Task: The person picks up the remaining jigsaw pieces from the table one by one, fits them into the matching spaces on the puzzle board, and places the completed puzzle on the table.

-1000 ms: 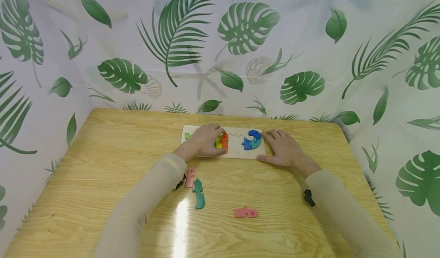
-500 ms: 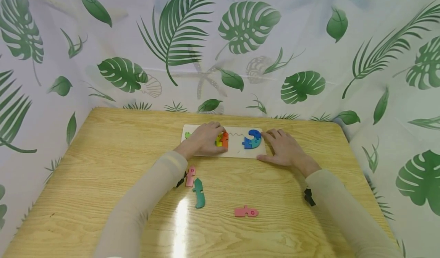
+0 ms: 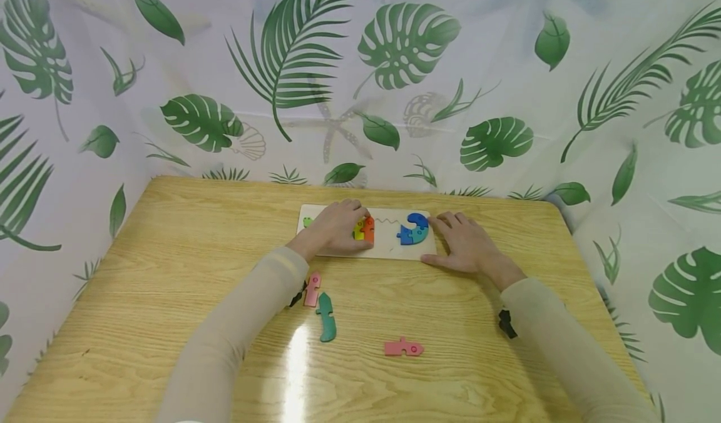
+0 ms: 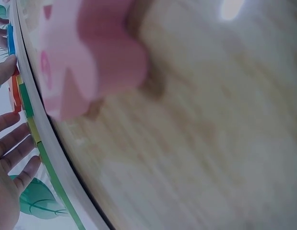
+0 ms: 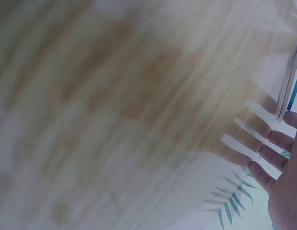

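In the head view, a pale wooden puzzle board (image 3: 385, 249) lies near the back of the table. My left hand (image 3: 338, 226) reaches over its left half and pinches an orange puzzle piece (image 3: 368, 229) between thumb and fingers. A yellow piece (image 3: 358, 230) shows right beside it, while a green piece (image 3: 307, 222) peeks out left of the wrist. Blue pieces (image 3: 418, 226) form a curved tail on the board's right side. My right hand (image 3: 464, 244) rests with spread fingers at the board's right edge, its thumb at the near corner. The left palm hides other pieces.
On the table (image 3: 479, 379) in front of the board lie a pink piece (image 3: 312, 290), a teal curved piece (image 3: 326, 318) and a second pink piece (image 3: 403, 348). A leaf-printed cloth (image 3: 338, 54) hangs behind the table and along both sides.
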`<state>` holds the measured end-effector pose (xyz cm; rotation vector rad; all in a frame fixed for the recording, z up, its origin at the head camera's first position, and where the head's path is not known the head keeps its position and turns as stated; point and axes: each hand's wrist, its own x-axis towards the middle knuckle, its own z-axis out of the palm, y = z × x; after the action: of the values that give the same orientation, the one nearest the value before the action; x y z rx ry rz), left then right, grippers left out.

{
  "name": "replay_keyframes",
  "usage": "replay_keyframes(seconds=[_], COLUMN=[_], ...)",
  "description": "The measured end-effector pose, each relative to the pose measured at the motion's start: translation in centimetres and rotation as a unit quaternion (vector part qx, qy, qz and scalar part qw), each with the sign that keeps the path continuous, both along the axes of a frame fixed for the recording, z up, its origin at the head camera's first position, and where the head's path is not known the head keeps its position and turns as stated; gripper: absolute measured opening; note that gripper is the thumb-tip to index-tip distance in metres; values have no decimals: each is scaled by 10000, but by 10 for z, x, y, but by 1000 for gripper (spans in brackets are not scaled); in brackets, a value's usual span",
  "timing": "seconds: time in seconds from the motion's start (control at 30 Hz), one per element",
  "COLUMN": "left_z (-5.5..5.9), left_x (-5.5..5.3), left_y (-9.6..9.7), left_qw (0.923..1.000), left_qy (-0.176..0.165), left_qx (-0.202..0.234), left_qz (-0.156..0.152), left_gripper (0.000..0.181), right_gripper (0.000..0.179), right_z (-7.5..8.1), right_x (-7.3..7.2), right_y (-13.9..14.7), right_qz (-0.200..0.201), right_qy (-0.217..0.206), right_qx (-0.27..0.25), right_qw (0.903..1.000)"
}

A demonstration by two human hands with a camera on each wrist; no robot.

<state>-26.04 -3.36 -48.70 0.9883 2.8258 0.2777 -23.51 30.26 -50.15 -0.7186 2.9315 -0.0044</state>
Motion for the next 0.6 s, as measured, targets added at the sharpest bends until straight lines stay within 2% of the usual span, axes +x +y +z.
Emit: replay_keyframes(seconds=[0.6], left_z=[1], left_x=[-1], left_y=[2], left_qw=[9998], left_qy=[-116], left_qx=[-131], left_qz=[28], left_gripper=[72], right_gripper=[108], right_z=[0], right_x=[0], right_y=[0], right_qz=[-25], right_qy=[-52], right_qx=[39], right_qw=[10000])
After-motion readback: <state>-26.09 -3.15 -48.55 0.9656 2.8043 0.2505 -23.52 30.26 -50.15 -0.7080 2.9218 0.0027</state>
